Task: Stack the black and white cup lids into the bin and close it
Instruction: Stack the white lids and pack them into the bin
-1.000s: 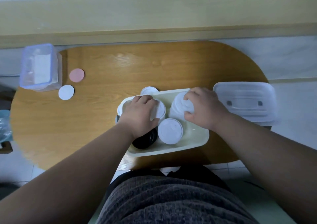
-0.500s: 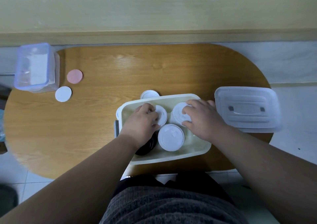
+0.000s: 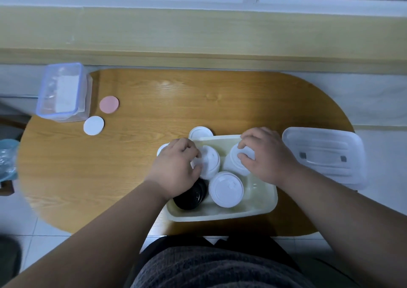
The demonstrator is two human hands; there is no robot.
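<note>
A cream bin (image 3: 222, 216) sits near the table's front edge. Inside it, my left hand (image 3: 176, 168) grips a stack of white lids (image 3: 210, 161), and my right hand (image 3: 266, 155) grips another white lid stack (image 3: 234, 165) tilted on its side. A third white stack (image 3: 226, 189) stands at the bin's front, with black lids (image 3: 190, 197) beside it, partly under my left wrist. Behind the bin a white lid (image 3: 199, 132) lies on the table, and another (image 3: 161, 149) shows at the bin's left. The bin's clear cover (image 3: 323, 155) lies to the right.
A clear lidded box (image 3: 62, 92) stands at the table's far left, with a pink disc (image 3: 109, 104) and a white disc (image 3: 93, 125) next to it. A yellow ledge runs behind the wooden table (image 3: 154, 111).
Both hands stay in the bin on their lid stacks. The right hand's stack has tipped further onto its side. The camera view has shifted.
</note>
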